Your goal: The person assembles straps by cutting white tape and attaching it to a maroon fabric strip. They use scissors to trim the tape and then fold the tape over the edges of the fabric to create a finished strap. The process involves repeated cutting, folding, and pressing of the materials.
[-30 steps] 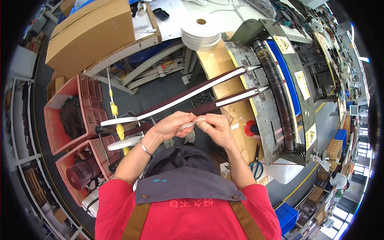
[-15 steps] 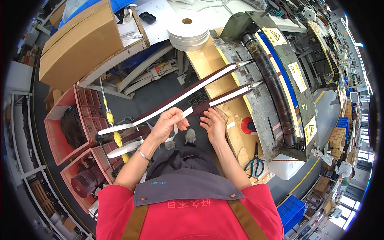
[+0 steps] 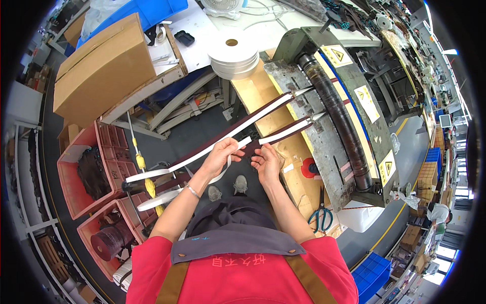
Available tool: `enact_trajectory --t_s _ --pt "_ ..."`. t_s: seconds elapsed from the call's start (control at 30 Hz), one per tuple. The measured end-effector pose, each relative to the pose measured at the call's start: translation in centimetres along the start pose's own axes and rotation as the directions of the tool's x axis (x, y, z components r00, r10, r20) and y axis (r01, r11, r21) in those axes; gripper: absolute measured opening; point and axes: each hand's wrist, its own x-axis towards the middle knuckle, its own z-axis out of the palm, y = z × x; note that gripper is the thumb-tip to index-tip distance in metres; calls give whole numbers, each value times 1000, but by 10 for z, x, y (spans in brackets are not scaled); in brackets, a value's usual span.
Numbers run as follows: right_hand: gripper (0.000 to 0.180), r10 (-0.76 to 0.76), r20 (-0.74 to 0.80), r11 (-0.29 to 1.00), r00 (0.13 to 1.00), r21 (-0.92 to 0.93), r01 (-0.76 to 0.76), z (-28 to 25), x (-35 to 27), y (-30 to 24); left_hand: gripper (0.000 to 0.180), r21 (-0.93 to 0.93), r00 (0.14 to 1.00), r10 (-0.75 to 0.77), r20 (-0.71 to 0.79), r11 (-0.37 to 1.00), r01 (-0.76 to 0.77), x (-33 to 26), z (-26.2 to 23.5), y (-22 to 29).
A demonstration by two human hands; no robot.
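Observation:
My left hand [image 3: 221, 156] pinches the free end of a white tape [image 3: 244, 143], whose tail hangs down below the fingers. At the near maroon strip [image 3: 252, 147], my right hand [image 3: 268, 163] has its thumb and finger pinched together on the lower edge, beside the cut end of a second white tape piece [image 3: 286, 130]. Bare maroon shows between the two tape ends. That strip runs up into a pointed metal guide [image 3: 318, 116]. Parallel and farther off lies another maroon strip with white tape [image 3: 230, 130] along it.
A machine with a dark roller [image 3: 340, 121] and metal plate stands at right. White tape rolls [image 3: 233, 61] stack behind a wooden tray [image 3: 258, 86]. Scissors [image 3: 321, 218] lie at the near right. Red crates [image 3: 83, 177] and a cardboard box [image 3: 104, 71] are at left.
My left hand has lifted the white tape end slightly up and right. My right hand has closed its fingers onto the strip near the other tape end. The view has shifted a little.

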Motion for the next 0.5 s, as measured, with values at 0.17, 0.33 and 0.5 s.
enact_trajectory --t_s 0.17,0.33,0.5 --pt "25 -48 -68 999 997 -9 47 3 7 -4 14 66 999 -41 -8 997 41 30 9 -7" --pt "12 -122 -38 992 992 -37 121 -9 20 -10 14 122 998 -41 51 992 35 25 15 0" --pt "11 -119 54 993 991 -16 120 -10 10 -23 18 105 999 -21 42 994 16 19 16 -8"
